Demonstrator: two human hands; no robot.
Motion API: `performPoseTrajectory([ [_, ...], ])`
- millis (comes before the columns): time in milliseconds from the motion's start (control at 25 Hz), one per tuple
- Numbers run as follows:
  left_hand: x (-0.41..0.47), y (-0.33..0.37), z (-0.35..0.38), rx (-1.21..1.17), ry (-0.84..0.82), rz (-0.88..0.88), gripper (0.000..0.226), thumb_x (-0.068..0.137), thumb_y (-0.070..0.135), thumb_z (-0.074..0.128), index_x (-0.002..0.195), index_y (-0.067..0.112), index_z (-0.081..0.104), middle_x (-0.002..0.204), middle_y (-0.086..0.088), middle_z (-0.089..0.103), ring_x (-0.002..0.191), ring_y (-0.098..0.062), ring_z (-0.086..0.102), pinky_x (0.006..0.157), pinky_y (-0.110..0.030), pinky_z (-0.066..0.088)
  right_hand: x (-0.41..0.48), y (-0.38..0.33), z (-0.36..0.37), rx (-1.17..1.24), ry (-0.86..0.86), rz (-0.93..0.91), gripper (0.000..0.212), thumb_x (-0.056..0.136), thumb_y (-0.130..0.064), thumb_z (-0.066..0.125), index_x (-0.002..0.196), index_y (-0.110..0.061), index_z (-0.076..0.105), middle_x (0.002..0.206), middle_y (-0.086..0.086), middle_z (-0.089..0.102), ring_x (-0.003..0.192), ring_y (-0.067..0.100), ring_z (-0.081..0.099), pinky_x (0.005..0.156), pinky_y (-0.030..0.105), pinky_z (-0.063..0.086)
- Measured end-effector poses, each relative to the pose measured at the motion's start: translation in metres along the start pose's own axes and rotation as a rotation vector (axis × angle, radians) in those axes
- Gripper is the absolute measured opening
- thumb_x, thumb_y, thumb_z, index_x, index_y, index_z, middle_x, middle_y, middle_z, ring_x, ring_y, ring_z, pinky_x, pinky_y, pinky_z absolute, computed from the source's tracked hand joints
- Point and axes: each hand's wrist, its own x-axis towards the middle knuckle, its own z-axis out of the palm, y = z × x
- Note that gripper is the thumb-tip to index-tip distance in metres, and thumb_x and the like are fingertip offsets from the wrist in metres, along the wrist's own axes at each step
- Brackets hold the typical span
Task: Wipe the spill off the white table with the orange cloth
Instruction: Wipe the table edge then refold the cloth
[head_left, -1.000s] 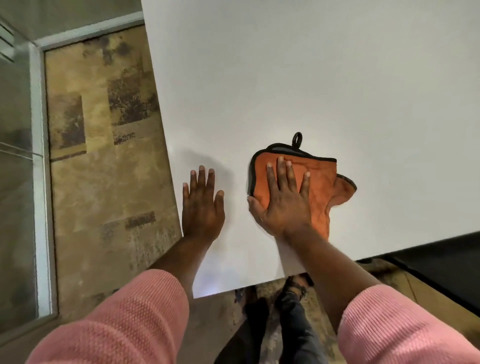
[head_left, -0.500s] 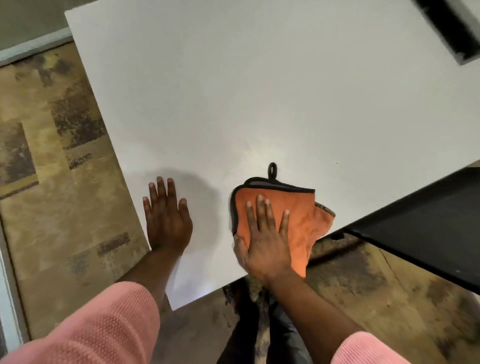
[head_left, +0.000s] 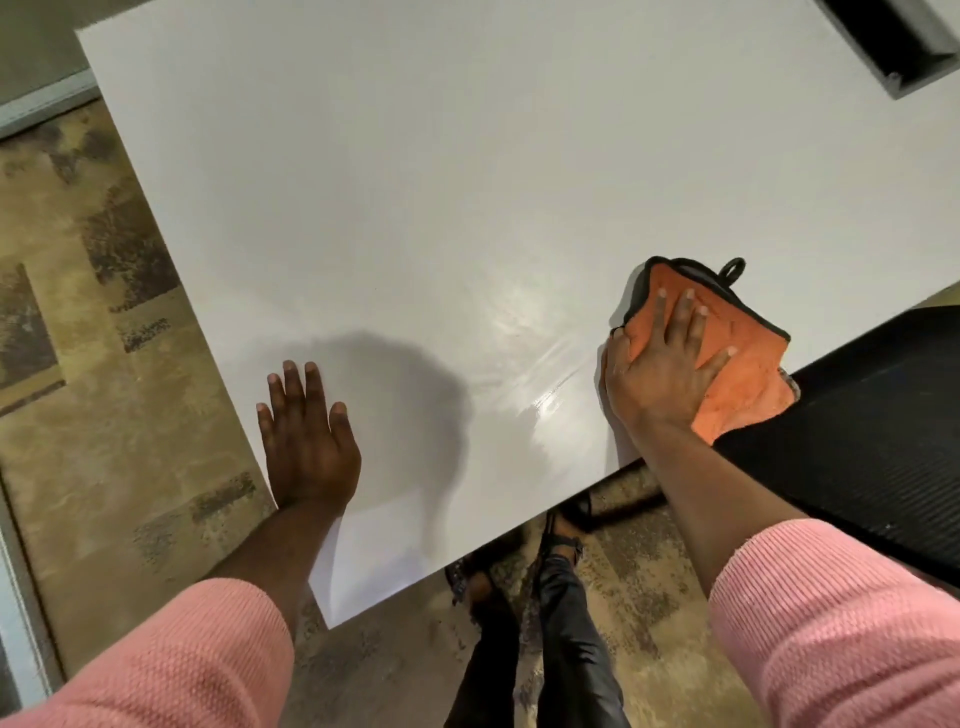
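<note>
At tabletop (head_left: 467, 182) edge, right hand (head_left: 657, 374), fingers (head_left: 662, 317) spread flat, is pressing cloth (head_left: 748, 374); overhanging cloth is risking slipping off.

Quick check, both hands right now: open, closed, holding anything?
Left hand: open, flat on the white table, holding nothing.
Right hand: open, fingers spread, pressing the orange cloth onto the table.

Orange cloth (head_left: 737, 364) edged black, white table (head_left: 467, 182), pink knit sleeves (head_left: 852, 623), mottled tan floor (head_left: 104, 389).

White table (head_left: 467, 182) lies bare between left hand (head_left: 306, 441) and orange cloth (head_left: 737, 358)
</note>
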Motion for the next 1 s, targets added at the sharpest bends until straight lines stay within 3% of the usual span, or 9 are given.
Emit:
performPoseTrajectory([
  [240,0.001,0.001,0.000,0.026,-0.015,0.013,0.061,0.106,0.034,0.024,0.162,0.013,0.019,0.170,-0.013,0.015,0.157,-0.030,0.009,0.127,-0.051,0.008,-0.127,-0.045,0.025,-0.011,-0.141,-0.336,0.078,0.097,-0.050,0.035,0.166,-0.023,0.010,0.174,0.005,0.002,0.160,0.025,-0.003,0.122,0.069,-0.003],
  [360,0.003,-0.001,0.002,0.013,-0.029,0.012,0.061,0.105,0.035,0.025,0.162,0.012,0.018,0.170,-0.014,0.014,0.157,-0.031,0.009,0.126,-0.051,0.007,-0.212,-0.081,0.050,-0.002,-0.339,-0.671,0.083,0.094,-0.050,0.042,0.166,-0.024,0.008,0.174,0.004,-0.003,0.159,0.024,-0.010,0.121,0.070,-0.002],
  [480,0.006,-0.004,0.002,0.008,-0.087,0.012,0.062,0.105,0.035,0.027,0.162,0.010,0.020,0.169,-0.016,0.013,0.157,-0.033,0.008,0.126,-0.053,0.006,-0.259,-0.106,0.062,-0.063,-0.505,-0.940,0.081,0.097,-0.051,0.035,0.165,-0.022,0.002,0.173,0.003,-0.009,0.157,0.021,-0.023,0.121,0.069,-0.005],
  [640,0.007,-0.010,-0.017,-0.107,-0.214,0.005,0.061,0.109,0.037,0.032,0.163,0.014,0.013,0.171,-0.011,0.004,0.158,-0.025,-0.002,0.127,-0.049,-0.001,-0.256,-0.103,0.048,-0.064,-0.547,-1.018,0.081,0.102,-0.061,0.029,0.165,-0.021,-0.002,0.172,0.002,-0.015,0.155,0.017,-0.027,0.120,0.059,-0.022],
  [800,-0.035,0.000,-0.052,-0.322,-0.041,-0.121,0.057,0.107,0.036,0.039,0.159,0.016,0.031,0.169,-0.007,0.020,0.157,-0.020,0.012,0.126,-0.046,0.001,-0.237,-0.074,0.024,0.002,-0.513,-1.063,0.076,0.104,-0.056,0.035,0.165,-0.019,0.011,0.173,0.001,0.001,0.159,0.016,-0.009,0.125,0.050,-0.015],
  [920,-0.094,0.008,-0.068,-0.249,0.065,0.081,0.046,0.099,0.030,0.051,0.143,0.016,0.055,0.155,-0.008,0.047,0.145,-0.025,0.041,0.120,-0.052,0.025,-0.225,-0.048,0.014,-0.004,-0.360,-0.993,0.066,0.103,-0.047,0.041,0.160,-0.014,0.032,0.169,0.006,0.027,0.158,0.020,0.017,0.127,0.051,0.003],
  [1000,-0.130,0.007,-0.068,-0.109,-0.012,0.263,0.043,0.095,0.033,0.051,0.134,0.020,0.063,0.145,-0.006,0.057,0.134,-0.026,0.053,0.112,-0.053,0.036,-0.220,-0.039,0.010,-0.035,-0.295,-0.963,0.062,0.103,-0.042,0.045,0.157,-0.012,0.039,0.165,0.009,0.036,0.155,0.023,0.028,0.126,0.051,0.009],
])
